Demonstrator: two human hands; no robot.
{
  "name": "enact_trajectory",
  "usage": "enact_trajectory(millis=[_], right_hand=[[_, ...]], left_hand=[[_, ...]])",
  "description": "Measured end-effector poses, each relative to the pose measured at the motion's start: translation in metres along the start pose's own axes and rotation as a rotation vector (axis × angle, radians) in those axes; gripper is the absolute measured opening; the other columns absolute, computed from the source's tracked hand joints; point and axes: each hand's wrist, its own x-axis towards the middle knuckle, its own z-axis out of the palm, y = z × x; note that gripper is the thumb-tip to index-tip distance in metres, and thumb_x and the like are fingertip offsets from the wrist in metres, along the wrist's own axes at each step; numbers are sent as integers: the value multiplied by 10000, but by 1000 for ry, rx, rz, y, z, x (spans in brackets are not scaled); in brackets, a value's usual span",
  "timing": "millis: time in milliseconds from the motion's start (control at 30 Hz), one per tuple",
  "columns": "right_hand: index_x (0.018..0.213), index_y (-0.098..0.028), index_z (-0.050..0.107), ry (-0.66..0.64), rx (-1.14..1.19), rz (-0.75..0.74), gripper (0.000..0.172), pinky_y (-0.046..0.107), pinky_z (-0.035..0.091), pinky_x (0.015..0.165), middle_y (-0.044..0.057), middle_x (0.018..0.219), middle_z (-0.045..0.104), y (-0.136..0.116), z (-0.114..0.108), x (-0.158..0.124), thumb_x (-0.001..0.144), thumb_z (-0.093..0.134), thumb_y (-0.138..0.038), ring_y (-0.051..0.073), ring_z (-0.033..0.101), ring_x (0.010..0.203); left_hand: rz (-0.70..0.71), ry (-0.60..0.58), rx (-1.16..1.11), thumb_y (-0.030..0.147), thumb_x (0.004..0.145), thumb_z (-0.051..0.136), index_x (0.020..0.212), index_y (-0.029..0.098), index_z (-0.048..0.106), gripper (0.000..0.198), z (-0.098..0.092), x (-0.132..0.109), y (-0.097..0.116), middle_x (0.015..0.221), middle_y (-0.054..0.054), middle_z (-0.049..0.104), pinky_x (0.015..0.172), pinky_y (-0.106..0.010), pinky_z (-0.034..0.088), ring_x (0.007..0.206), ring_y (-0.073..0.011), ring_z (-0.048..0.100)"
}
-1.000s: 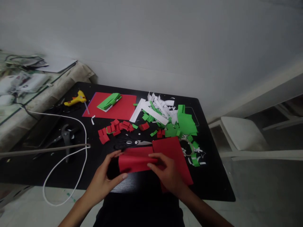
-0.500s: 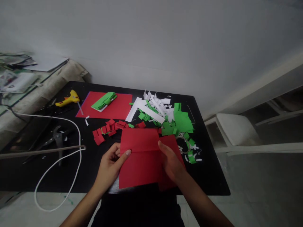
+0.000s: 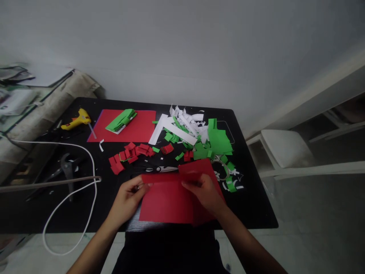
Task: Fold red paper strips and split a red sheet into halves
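Observation:
Between my two hands a red paper sheet (image 3: 168, 201) is held near the table's front edge, its far part folded toward me. My left hand (image 3: 129, 196) pinches its left edge by the fold. At the right side of the fold, my right hand (image 3: 203, 190) grips the paper between thumb and fingers. Beneath that hand lies a second red sheet (image 3: 203, 165), partly covered. Scissors (image 3: 162, 169) lie just beyond the held sheet, their handles in shadow. Several small folded red paper pieces (image 3: 129, 153) sit past them.
White and green paper scraps (image 3: 182, 131) are heaped at the back, beside a tape roll (image 3: 221, 169). A yellow glue gun (image 3: 76, 119) stands at the back left near a folded green paper bundle (image 3: 121, 121). Pliers (image 3: 68, 173) and a looping white cable (image 3: 95, 160) lie left.
The far part of the red sheet has been folded down toward me, baring the scissors behind it. My right hand has moved slightly with the paper.

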Motion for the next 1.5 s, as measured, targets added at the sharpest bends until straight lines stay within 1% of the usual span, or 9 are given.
enact_trajectory(millis=[133,267,567,733,900,1067,1200,1367,1500], right_hand=[[914,-251,833,-174,-15,8,245,403,505,1013,43,1052,816,-2,-19,-4,776,645,-176,245,723,1093],[954,-228,806,-344,171,138,340,424,505,1011,70,1209,789,-5,-32,-3,688,605,-162,274,699,1181],[1090,-195,780,-373,-280,65,315,361,538,892,83,1072,796,-25,3,3,886,749,-433,240,732,1001],[1103,-202,789,-340,-239,88,354,337,528,871,73,1096,790,-20,7,5,912,724,-492,235,715,1018],[1109,-208,786,-291,177,315,635,366,542,909,86,1096,786,-8,6,4,904,558,-765,250,719,1042],[1043,-279,747,-135,453,315,585,365,568,888,45,1078,787,4,-1,2,857,562,-802,252,719,1067],[1105,-196,735,-240,485,346,833,418,573,910,124,1059,786,2,-3,1,863,371,-904,302,719,1117],[1072,-188,755,-151,389,229,436,386,575,928,85,1077,799,0,2,0,781,843,-500,251,757,1001],[1118,-199,757,-71,300,169,452,399,570,962,64,1082,808,3,2,1,719,911,-343,241,762,991]], left_hand=[[19,-43,15,348,872,690,803,220,816,193,-6,1,-2,1086,-92,802,832,-319,561,995,-253,743],[106,-108,85,234,905,610,783,245,820,243,-6,2,-1,1112,-73,806,844,-307,555,992,-226,757],[368,-251,249,166,991,517,890,250,813,324,0,2,12,1161,-59,780,888,-273,549,1028,-179,747],[201,-120,179,298,969,618,1134,242,757,223,2,-4,11,999,-48,785,772,-249,561,904,-182,744],[61,-21,151,446,916,678,859,190,721,266,6,-3,11,746,-4,683,612,-213,481,668,-140,618],[-38,67,112,572,891,686,779,177,667,410,8,0,8,668,22,559,549,-203,368,602,-110,478],[-52,130,110,612,876,690,793,171,667,449,8,0,5,667,26,532,542,-210,336,593,-103,433],[-44,179,-24,576,836,757,942,183,655,420,10,0,4,723,24,605,601,-199,414,648,-109,520],[-11,245,-95,500,781,832,1123,196,608,509,10,3,1,787,18,672,726,-217,496,745,-126,615]])
